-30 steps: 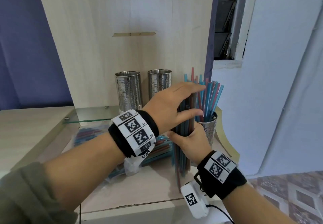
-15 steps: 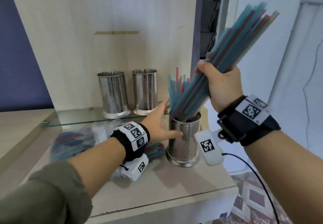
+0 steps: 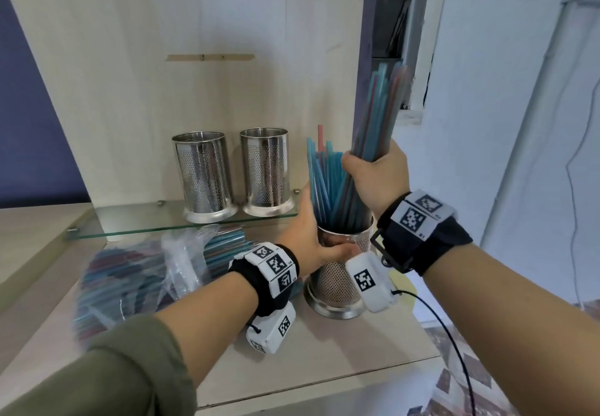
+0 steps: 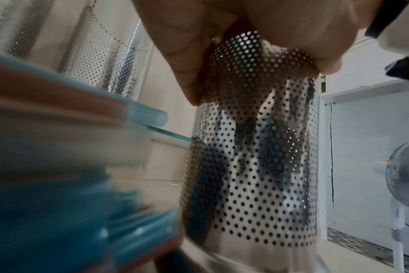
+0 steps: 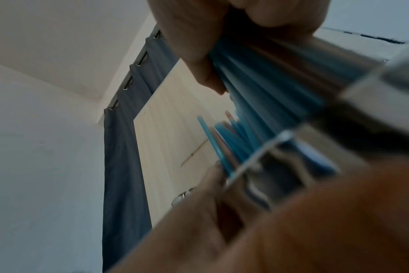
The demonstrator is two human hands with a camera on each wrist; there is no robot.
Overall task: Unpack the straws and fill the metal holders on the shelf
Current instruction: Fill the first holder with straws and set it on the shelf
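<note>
A perforated metal holder (image 3: 334,282) (image 4: 252,166) stands on the wooden shelf, with several blue and pink straws (image 3: 319,181) upright in it. My left hand (image 3: 311,240) grips the holder near its rim, thumb across the front. My right hand (image 3: 373,172) grips a thick bundle of straws (image 3: 380,110) (image 5: 268,77) almost upright, its lower ends inside the holder. Two empty metal holders (image 3: 203,175) (image 3: 266,172) stand on a glass shelf (image 3: 136,222) behind.
An open plastic bag of more straws (image 3: 136,272) lies on the wooden shelf (image 3: 341,347) to the left of the holder. A wooden back panel (image 3: 194,26) rises behind. A white wall (image 3: 503,123) and a fan (image 4: 404,175) lie to the right.
My right hand swung the straw bundle from a steep tilt to nearly upright and lowered it into the holder. My left hand closed round the holder's rim.
</note>
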